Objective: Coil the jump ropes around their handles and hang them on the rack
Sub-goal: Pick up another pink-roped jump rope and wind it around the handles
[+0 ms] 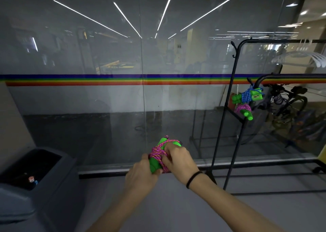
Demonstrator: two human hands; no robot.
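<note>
The left hand [141, 174] is clamped around the lower end of a pair of green handles [155, 164], low in the centre of the frame. The right hand [178, 158] is closed over the upper part of the same bundle, its fingers [166, 159] pressed into the pink jump rope [158, 153] wound around the handles. A short rope end [166, 136] protrudes at the top of the bundle. A black band [193, 179] sits on the right wrist.

The black rack [234, 90] stands at the right of the frame, well apart from the hands. Two coiled ropes already hang near its lower rail: a blue-wound bundle [247, 95] and, just below it, a pink-wound bundle [244, 110]. White hangers [299, 56] hang on the upper rail. A grey bin [35, 175] stands at lower left.

Judgement: the coil appears almost finished, with securing the end remaining. Risk: if the loose end is not tucked under a turn, the windings may slacken once either grip relaxes. A bundle with no free loop may also slide off the rack.
</note>
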